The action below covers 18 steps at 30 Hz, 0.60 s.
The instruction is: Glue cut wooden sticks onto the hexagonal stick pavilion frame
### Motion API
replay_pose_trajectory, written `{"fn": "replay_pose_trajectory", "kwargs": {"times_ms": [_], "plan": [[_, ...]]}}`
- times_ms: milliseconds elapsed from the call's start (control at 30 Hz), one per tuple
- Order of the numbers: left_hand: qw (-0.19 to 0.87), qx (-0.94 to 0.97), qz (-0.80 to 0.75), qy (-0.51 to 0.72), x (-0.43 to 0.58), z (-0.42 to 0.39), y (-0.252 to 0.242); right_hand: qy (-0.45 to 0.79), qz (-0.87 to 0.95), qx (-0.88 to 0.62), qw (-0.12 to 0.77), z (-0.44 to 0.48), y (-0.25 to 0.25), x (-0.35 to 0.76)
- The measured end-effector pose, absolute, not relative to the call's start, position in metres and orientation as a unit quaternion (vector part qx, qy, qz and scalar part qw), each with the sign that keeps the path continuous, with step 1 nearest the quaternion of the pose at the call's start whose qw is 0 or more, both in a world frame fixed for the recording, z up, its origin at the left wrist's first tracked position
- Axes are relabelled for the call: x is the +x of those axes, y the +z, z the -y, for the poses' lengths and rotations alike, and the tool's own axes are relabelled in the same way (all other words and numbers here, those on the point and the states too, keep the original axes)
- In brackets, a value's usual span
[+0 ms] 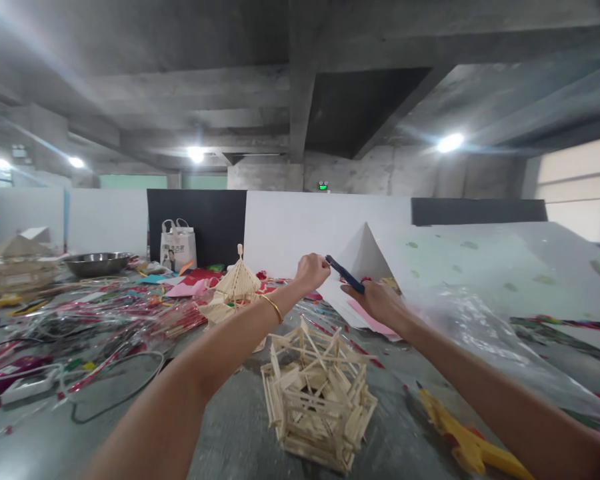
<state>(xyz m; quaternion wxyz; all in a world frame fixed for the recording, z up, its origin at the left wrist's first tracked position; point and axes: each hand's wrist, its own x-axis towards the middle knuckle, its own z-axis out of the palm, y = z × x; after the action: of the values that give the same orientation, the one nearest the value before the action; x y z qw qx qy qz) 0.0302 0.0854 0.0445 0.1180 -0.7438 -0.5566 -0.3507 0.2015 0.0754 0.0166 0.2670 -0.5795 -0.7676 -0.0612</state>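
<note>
Forearms [215,357] stretch forward, hands [376,302] close together, right gripping blue tool [347,274].

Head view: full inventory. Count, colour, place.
stick frame: 1, pale wood, table centre front
cone-roofed model: 1, pale, behind left forearm
stick model: 1, pale, far left
yellow tool: 1, yellow, lower right
bowl: 1, silver, back left
bag: 1, whitish, before black board
paper: several, mixed colours, mid-table
clear plastic: uncountable, left and right
black boards: 2, behind
white boards: several, behind
table: 1, grey, below
ceiling lights: at least 3, white
exit sign: 1, green, far wall
dark-blue tool: 1, in right hand
bracelet: 1, gold, left wrist
left hand: 1, by tool's tip
</note>
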Motion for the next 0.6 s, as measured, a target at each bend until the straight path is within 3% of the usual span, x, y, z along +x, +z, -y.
{"fn": "replay_pose_trajectory", "kwargs": {"times_ms": [333, 600], "plan": [[0.024, -0.722, 0.567, -0.396, 0.043, -0.106, 0.028, -0.079, 0.768, -0.596, 0.223, -0.1, 0.006, 0.211], [-0.194, -0.629, 0.568, -0.493, 0.039, -0.111, 0.03, -0.066, 0.761, -0.612, 0.207, -0.103, 0.015, 0.208]]}}
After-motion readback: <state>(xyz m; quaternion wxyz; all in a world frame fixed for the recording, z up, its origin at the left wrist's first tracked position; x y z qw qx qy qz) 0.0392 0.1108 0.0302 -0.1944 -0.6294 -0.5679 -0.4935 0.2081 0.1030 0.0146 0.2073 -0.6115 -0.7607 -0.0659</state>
